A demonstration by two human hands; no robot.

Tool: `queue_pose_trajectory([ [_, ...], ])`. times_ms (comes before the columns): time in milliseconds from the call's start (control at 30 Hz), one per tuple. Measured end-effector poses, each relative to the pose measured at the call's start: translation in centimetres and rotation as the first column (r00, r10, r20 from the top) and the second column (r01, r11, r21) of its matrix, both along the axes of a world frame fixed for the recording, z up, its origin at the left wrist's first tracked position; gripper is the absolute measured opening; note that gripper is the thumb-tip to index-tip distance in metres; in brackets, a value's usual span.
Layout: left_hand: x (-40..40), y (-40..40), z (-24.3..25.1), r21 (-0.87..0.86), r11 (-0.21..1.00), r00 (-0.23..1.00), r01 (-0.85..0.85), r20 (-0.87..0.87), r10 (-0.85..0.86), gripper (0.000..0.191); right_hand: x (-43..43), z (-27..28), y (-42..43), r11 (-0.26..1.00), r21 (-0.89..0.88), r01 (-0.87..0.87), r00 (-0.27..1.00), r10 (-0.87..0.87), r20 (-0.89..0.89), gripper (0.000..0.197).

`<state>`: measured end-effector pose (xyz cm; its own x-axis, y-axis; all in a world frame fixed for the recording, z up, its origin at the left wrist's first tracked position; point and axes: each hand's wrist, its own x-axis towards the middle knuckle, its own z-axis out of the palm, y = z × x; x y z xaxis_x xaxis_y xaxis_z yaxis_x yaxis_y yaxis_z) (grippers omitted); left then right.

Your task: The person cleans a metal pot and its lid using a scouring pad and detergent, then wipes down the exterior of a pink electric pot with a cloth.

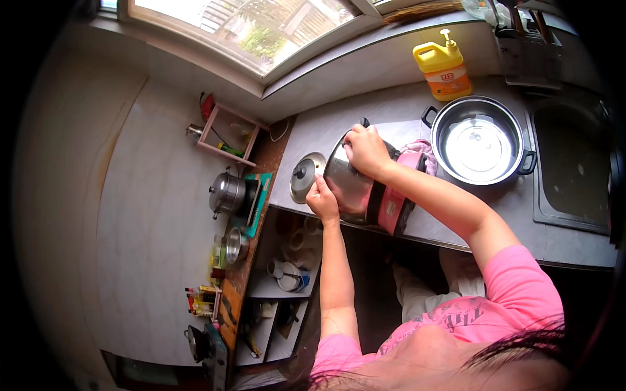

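An electric cooking pot (349, 193) with a shiny steel body and pink base lies tipped on its side at the counter's front edge. My left hand (324, 199) grips its rim, thumb up. Across the top of the steel body reaches my right hand (367, 150), its fingers bent over the pot near a black handle; whatever is under the fingers is hidden. Beside the rim is a lid (307, 177) with a dark knob. A crumpled pink cloth (421, 149) sits against the base. To the right stands a wide steel pot (477, 141) with black handles.
A yellow pump jug (442, 68) stands by the wall, and a sink (570, 161) is set into the counter at right. On the brown side counter are a lidded steel pot (227, 193), a metal bowl (236, 245) and a knife (228, 310). Open shelves (281, 293) lie below.
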<state>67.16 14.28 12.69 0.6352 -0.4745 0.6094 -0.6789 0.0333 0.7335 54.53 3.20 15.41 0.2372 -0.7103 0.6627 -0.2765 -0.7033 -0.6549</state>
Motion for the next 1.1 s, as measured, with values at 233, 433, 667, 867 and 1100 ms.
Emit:
queue_pose_trajectory([
  [233,0.6,-0.2,0.2,-0.067,0.998,0.997,0.009,0.078,-0.003,0.055,-3.0,-0.3,3.4,0.964,-0.212,-0.162,0.987,0.159,-0.03,0.008],
  [433,1.1,-0.6,1.4,-0.039,0.989,0.983,0.14,0.128,-0.134,0.05,-8.3,-9.3,-8.0,0.549,0.62,-0.561,0.815,0.235,0.53,0.026],
  [667,-1.1,-2.7,3.2,0.207,0.978,0.982,0.038,0.171,-0.075,0.05,-9.3,-12.4,-3.1,0.492,0.652,-0.577,0.792,0.142,0.594,0.025],
  [867,-1.9,-2.7,3.2,0.211,0.968,0.966,-0.138,0.243,0.084,0.05,-11.9,-8.0,1.7,0.737,0.283,-0.613,0.762,0.457,0.459,0.012],
  [1100,-3.2,-2.8,3.9,0.162,0.961,0.941,-0.224,0.292,0.17,0.053,-13.3,-6.5,2.3,0.727,0.24,-0.643,0.753,0.543,0.371,0.008],
])
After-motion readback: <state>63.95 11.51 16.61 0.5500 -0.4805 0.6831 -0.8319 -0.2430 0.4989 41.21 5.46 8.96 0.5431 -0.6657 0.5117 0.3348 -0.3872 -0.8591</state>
